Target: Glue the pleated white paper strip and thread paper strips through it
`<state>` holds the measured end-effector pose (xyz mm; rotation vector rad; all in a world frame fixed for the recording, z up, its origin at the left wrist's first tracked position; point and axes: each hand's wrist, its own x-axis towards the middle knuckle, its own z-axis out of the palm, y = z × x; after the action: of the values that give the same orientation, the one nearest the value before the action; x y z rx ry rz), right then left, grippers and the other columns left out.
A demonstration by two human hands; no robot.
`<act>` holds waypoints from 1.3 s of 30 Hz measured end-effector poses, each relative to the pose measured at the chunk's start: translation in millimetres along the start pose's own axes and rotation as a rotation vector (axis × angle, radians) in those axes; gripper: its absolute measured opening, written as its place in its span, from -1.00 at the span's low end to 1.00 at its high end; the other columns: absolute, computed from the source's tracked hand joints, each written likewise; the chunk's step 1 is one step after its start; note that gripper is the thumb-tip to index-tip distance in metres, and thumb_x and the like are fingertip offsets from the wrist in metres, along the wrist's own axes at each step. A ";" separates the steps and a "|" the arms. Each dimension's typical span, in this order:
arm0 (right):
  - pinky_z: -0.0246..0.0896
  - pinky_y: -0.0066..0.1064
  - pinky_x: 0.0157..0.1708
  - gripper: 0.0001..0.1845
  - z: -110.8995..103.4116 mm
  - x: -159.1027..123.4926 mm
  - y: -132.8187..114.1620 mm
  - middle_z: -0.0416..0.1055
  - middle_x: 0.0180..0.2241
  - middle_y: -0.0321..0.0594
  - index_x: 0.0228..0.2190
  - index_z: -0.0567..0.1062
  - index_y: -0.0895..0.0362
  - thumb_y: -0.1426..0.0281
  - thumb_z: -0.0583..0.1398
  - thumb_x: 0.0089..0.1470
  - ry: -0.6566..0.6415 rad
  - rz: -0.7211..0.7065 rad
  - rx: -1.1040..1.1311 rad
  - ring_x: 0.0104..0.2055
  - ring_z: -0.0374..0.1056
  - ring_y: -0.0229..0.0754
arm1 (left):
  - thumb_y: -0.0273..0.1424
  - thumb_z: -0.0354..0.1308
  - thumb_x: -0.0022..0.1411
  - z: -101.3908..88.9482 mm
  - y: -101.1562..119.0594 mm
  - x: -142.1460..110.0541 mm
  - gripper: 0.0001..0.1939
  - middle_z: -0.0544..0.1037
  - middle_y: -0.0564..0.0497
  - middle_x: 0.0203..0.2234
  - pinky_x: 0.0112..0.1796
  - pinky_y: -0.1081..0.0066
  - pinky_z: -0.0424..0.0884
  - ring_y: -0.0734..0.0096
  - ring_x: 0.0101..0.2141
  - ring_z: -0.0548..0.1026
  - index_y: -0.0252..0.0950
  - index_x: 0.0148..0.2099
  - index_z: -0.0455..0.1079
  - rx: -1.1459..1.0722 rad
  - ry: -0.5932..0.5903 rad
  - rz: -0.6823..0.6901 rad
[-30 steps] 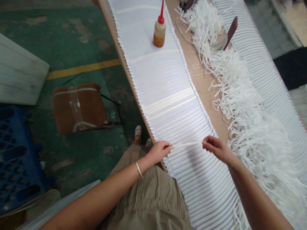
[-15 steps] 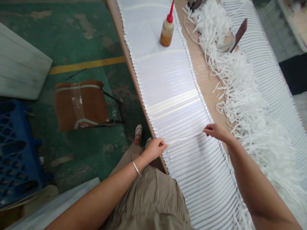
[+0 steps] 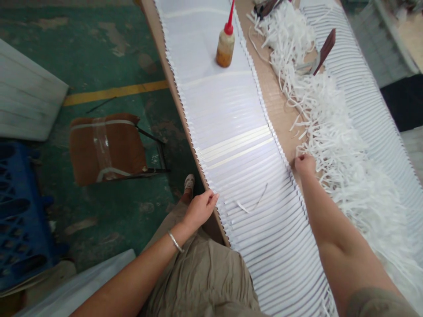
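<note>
A long row of white strips (image 3: 231, 105) with jagged edges lies along the table. At its near left edge is my left hand (image 3: 201, 209), thumb and fingertips pressed together; whether they hold anything is hidden. My right hand (image 3: 304, 165) is closed just past the row's right edge, beside a heap of loose white strip trimmings (image 3: 343, 145); what it may hold is out of sight. Between my hands, a short curled white strip (image 3: 243, 207) is loose over the row, with a thin dark line beside it.
A bottle with a red nozzle (image 3: 225, 46) and amber liquid stands on the row. A dark-handled tool (image 3: 325, 50) rests in the trimmings. Brown cardboard (image 3: 274, 94) covers the table. On the floor at left are a brown-seated chair (image 3: 110, 149) and a blue plastic crate (image 3: 24, 211).
The white strip stretched between my hands is no longer held taut; a short curled piece lies loose there. My right hand moved away and right toward the trimmings; my left shifted slightly left.
</note>
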<state>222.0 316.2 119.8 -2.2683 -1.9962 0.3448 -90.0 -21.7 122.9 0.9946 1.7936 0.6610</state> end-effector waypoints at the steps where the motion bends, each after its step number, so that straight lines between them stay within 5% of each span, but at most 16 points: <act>1: 0.28 -0.09 -0.01 -0.92 -3.9 -7.5 5.0 0.47 -0.35 -0.01 -0.46 0.44 0.11 0.39 0.14 0.01 0.002 -0.012 0.008 -0.12 0.38 0.07 | -0.17 -0.02 0.44 1.6 1.6 -0.9 -0.64 0.35 0.09 -0.57 -0.42 0.42 0.12 0.39 -0.50 0.31 -0.21 -0.41 0.21 -0.004 -0.004 -0.005; 6: 0.33 -0.25 -0.18 -0.89 -44.5 -75.2 10.1 0.53 -0.42 -0.17 -0.39 0.44 0.07 0.30 0.16 0.07 -0.188 -0.147 0.104 -0.32 0.44 -0.08 | -0.30 0.01 0.40 21.1 43.7 1.0 -0.78 0.56 -0.06 -0.31 -0.25 0.37 0.37 0.28 -0.27 0.50 -0.24 -0.25 0.42 -0.107 -0.038 0.191; 10: 0.32 -0.31 -0.28 -0.79 -87.1 -146.4 -31.6 0.58 -0.37 -0.19 -0.29 0.51 0.02 0.16 0.19 0.19 -0.556 -0.459 0.247 -0.30 0.50 -0.08 | -0.39 -0.03 0.40 40.4 102.7 9.1 -0.60 0.49 -0.19 0.18 -0.03 0.26 0.48 0.18 0.10 0.49 -0.21 0.19 0.45 -0.278 -0.086 0.514; 13: 0.25 -0.37 -0.42 -0.70 -109.2 -171.8 -60.3 0.55 -0.41 -0.21 -0.33 0.51 0.00 0.05 0.17 0.25 -0.719 -0.553 0.329 -0.37 0.45 -0.13 | -0.36 0.02 0.40 42.4 125.3 16.8 -0.67 0.60 -0.18 -0.02 -0.05 0.26 0.49 0.16 -0.02 0.54 -0.26 0.08 0.53 -0.292 -0.157 0.516; 17: 0.07 -0.41 -0.53 -0.53 -112.4 -151.1 -56.7 0.37 -0.60 -0.31 -0.45 0.48 0.03 -0.09 0.23 0.19 -0.666 -0.530 0.283 -0.55 0.20 -0.25 | -0.34 0.12 0.35 20.4 100.0 22.0 -0.78 0.58 -0.04 -0.42 -0.28 0.38 0.42 0.30 -0.35 0.52 -0.29 -0.29 0.53 -0.253 -0.117 0.286; 24: 0.08 -0.42 -0.50 -0.42 -71.9 -100.9 -32.5 0.41 -0.58 -0.29 -0.45 0.52 0.09 -0.19 0.21 0.12 -0.713 -0.481 0.304 -0.53 0.20 -0.28 | -0.30 0.15 0.28 -12.9 25.9 12.3 -0.80 0.43 0.10 -0.63 -0.45 0.44 0.28 0.43 -0.57 0.38 -0.31 -0.30 0.48 -0.349 0.012 -0.022; 31: 0.01 -0.43 -0.57 -0.43 -41.0 -65.8 -31.7 0.44 -0.61 -0.24 -0.51 0.50 0.11 -0.16 0.28 0.00 -0.546 -0.348 0.274 -0.60 0.16 -0.30 | -0.32 0.16 0.23 -4.2 8.5 29.2 -0.85 0.38 0.14 -0.67 -0.52 0.46 0.23 0.46 -0.63 0.35 -0.28 -0.34 0.41 -0.340 0.134 -0.176; 39: 0.14 -0.44 -0.54 -0.55 -32.7 -30.9 -38.0 0.56 -0.50 -0.16 -0.40 0.52 0.14 -0.03 0.32 0.03 -0.472 -0.290 0.376 -0.58 0.24 -0.30 | -0.38 0.15 0.26 1.0 1.8 47.9 -0.86 0.49 0.06 -0.58 -0.41 0.42 0.30 0.39 -0.52 0.45 -0.28 -0.37 0.40 -0.188 0.238 -0.184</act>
<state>189.4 293.2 163.2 -1.7509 -2.1814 1.1985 -99.1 20.1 101.2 0.6379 1.9591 0.8416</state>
